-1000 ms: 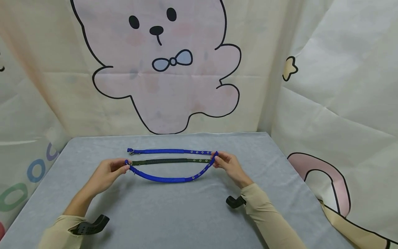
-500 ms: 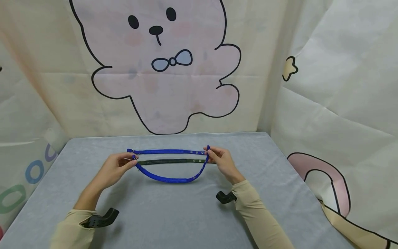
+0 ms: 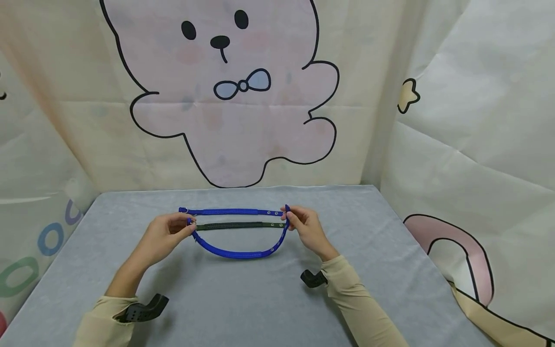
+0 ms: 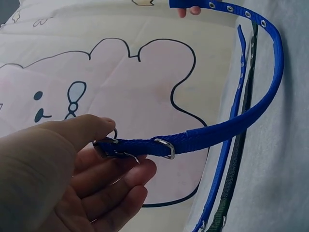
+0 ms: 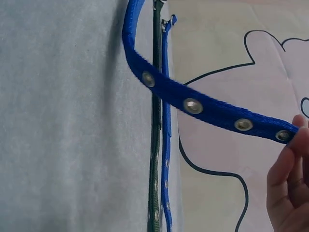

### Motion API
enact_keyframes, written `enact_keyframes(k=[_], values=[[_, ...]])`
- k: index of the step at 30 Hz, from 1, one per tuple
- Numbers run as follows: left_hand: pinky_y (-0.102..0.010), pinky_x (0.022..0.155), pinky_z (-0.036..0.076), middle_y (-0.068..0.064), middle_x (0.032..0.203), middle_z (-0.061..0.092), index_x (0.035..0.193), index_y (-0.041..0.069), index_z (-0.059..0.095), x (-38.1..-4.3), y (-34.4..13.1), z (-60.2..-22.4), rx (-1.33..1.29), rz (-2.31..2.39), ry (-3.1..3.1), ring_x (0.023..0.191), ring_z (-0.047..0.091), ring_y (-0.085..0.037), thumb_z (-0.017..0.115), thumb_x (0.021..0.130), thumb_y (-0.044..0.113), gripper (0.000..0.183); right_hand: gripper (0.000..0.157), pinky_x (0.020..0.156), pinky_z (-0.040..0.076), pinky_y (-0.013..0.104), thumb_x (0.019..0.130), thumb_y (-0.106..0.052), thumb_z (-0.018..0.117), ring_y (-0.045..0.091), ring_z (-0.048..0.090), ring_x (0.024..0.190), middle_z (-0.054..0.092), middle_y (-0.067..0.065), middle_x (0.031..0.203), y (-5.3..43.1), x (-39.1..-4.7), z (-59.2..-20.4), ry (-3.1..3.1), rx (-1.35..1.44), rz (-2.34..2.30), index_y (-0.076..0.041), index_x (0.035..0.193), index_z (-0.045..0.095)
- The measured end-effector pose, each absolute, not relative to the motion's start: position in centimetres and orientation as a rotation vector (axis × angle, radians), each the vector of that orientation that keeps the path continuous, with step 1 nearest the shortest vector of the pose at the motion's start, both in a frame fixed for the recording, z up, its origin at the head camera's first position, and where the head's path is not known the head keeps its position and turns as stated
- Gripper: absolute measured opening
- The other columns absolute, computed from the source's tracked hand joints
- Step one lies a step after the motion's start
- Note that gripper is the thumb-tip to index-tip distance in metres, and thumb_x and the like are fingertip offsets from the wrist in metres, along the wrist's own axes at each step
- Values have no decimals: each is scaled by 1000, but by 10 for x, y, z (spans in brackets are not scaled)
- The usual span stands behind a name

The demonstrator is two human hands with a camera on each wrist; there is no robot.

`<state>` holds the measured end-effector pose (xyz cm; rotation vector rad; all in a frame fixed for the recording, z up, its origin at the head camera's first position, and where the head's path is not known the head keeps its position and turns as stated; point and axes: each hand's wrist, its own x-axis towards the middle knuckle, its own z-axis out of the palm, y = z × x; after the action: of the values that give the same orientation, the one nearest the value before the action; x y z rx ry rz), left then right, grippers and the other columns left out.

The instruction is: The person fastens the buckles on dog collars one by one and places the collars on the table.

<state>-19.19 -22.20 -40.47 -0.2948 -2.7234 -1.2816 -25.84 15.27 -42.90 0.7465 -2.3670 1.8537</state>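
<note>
Both hands hold up a blue pet collar (image 3: 236, 254), which sags in a curve between them. My left hand (image 3: 166, 237) pinches its buckle end; the metal buckle and a D-ring (image 4: 165, 149) show in the left wrist view. Thumb and fingers of my right hand (image 3: 307, 227) pinch the other end, close to a row of metal eyelets (image 5: 193, 106). Behind the held collar, a dark green collar (image 3: 238, 225) lies stretched out on the table. Farther back, a second blue collar (image 3: 230, 211) lies parallel to it, its right end overlapped by my right hand.
A grey-blue cloth covers the table (image 3: 243, 308). Printed curtains (image 3: 277, 144) stand close behind its back edge and along both sides. Black camera mounts (image 3: 145, 309) stick out from both wrists.
Both hands have come closer together, the left moving right and the right moving left. The held blue collar now hangs in a deeper curve, while the two lying collars stay put.
</note>
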Motion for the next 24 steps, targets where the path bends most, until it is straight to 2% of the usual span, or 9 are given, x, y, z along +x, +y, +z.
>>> enact_keyframes(k=[3, 7, 11, 16, 19, 24], values=[[-37, 81, 59, -15, 105, 77, 116, 4, 70, -191, -217, -402, -291, -1251, -2716, 94, 74, -25, 67, 99, 27, 28, 28, 72, 55, 20, 102, -9, 60, 16, 69, 85, 70, 28, 107, 153, -257, -428, -2424, 804, 1803, 6, 125, 67], [-35, 78, 59, -15, 103, 77, 116, 4, 70, -189, -210, -400, -288, -1240, -2694, 90, 74, -23, 67, 99, 26, 28, 31, 79, 55, 19, 97, -3, 65, 23, 71, 96, 68, 34, 114, 154, -255, -428, -2479, 869, 1816, 7, 127, 66], [-29, 76, 59, -14, 101, 77, 116, 2, 71, -186, -203, -401, -321, -1247, -2640, 88, 74, -21, 67, 99, 22, 27, 34, 79, 56, 19, 99, -2, 62, 10, 71, 97, 68, 34, 116, 153, -253, -428, -2477, 900, 1840, 9, 131, 62], [-21, 69, 55, -12, 97, 76, 116, 2, 71, -184, -193, -404, -391, -1296, -2551, 79, 68, -10, 67, 98, 16, 23, 36, 73, 56, 20, 100, -3, 60, -1, 68, 89, 70, 31, 113, 149, -249, -426, -2455, 920, 1850, 9, 134, 60], [-22, 63, 53, -12, 96, 75, 116, 3, 71, -183, -188, -405, -410, -1352, -2499, 72, 63, -6, 67, 98, 14, 22, 32, 71, 56, 20, 100, -2, 60, -1, 68, 86, 71, 31, 112, 146, -247, -425, -2454, 921, 1865, 10, 129, 62], [-24, 58, 51, -10, 92, 72, 118, 6, 71, -181, -182, -404, -434, -1422, -2458, 69, 59, -9, 67, 98, 14, 22, 26, 71, 56, 22, 98, -2, 63, 2, 68, 82, 70, 32, 108, 140, -240, -423, -2445, 915, 1924, 11, 120, 65]])
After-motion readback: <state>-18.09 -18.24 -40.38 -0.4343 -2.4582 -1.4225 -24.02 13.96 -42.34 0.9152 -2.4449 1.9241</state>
